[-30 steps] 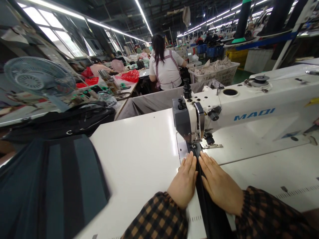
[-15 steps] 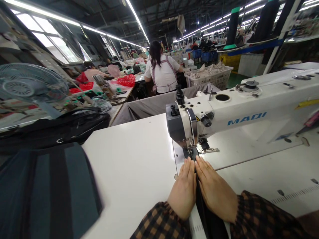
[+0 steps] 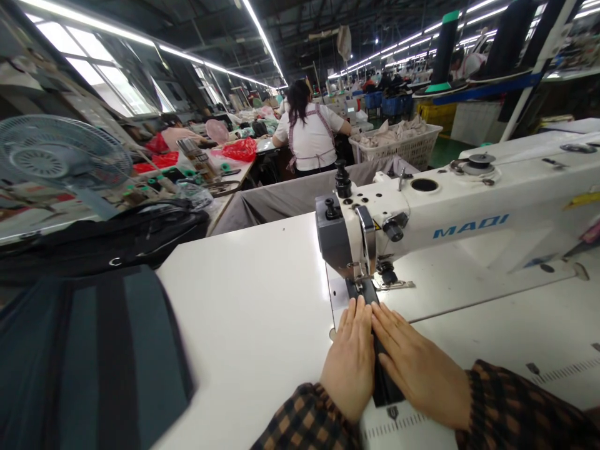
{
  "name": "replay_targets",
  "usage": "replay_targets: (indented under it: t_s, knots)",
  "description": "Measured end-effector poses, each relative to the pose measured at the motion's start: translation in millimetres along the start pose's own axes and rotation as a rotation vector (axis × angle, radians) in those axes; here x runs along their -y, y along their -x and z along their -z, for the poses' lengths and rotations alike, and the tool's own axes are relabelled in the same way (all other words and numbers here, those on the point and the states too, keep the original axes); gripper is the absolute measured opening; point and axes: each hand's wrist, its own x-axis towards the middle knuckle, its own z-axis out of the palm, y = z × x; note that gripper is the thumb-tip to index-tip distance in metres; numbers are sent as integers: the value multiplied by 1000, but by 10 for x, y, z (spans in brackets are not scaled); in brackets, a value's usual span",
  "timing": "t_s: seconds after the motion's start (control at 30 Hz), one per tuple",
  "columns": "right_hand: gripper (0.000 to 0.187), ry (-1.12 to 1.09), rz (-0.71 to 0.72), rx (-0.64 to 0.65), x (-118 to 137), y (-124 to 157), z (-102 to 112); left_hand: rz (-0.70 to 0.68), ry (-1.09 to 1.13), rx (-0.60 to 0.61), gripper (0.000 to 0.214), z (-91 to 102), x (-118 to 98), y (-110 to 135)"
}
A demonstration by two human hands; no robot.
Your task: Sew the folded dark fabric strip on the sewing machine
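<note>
A white sewing machine (image 3: pixel 450 215) stands on the table, its presser foot (image 3: pixel 360 282) over a dark fabric strip (image 3: pixel 385 386). Flat on the left side of that strip lies my left hand (image 3: pixel 350 356), fingers stretched toward the foot. My right hand (image 3: pixel 417 362) lies on the strip's right side, fingers straight and fingertips almost meeting the left ones. Both hands press the strip down just in front of the needle area; part of it is hidden under them. The strip's near end shows below my hands, close to the ruler marks on the table.
Dark panelled fabric (image 3: pixel 89 356) lies at the left table edge, with a black bag (image 3: pixel 140 240) behind it. A fan (image 3: pixel 51 153) stands at far left. Ahead sits a co-worker (image 3: pixel 312 140) beside a white basket (image 3: pixel 398 145). Thread cones (image 3: pixel 445 53) stand at upper right.
The fabric strip has moved forward under the presser foot, so its near end now shows. My right hand has shifted slightly right and its thumb stands further out.
</note>
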Motion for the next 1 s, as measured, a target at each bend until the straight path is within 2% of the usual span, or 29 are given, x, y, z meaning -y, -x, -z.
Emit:
replay_targets:
  t_s: [0.13, 0.27, 0.33, 0.47, 0.57, 0.63, 0.7, 0.83, 0.9, 1.0]
  knots:
    - [51, -35, 49, -10, -67, 14, 25, 0, -36, -32, 41, 0, -47, 19]
    - [48, -35, 149, 23, -151, 71, 93, 129, -41, -47, 32, 127, -228, 50]
    - [46, -33, 155, 18, -183, 100, 110, 211, -38, -19, 28, 229, -353, 6]
    - [44, -29, 159, -15, -226, 110, 74, 322, -127, 112, 26, 372, -537, -204]
    - [43, -30, 189, -51, -241, 93, 33, 474, -172, 119, 20, 354, -523, -368]
    - [41, -23, 186, -70, -238, 89, 21, 588, -120, 76, 18, 304, -445, -441]
    - [41, -21, 170, -85, -224, 95, 17, 642, -32, 16, 17, 251, -347, -469]
    - [40, -45, 134, -123, -190, 107, 3, 582, 149, -84, 13, 193, -213, -396]
    - [40, -45, 127, -137, -185, 90, -2, 474, 198, -98, 15, 191, -183, -325]
    - [41, -29, 132, -141, -205, 33, 27, 271, 155, -120, 23, 203, -130, -226]
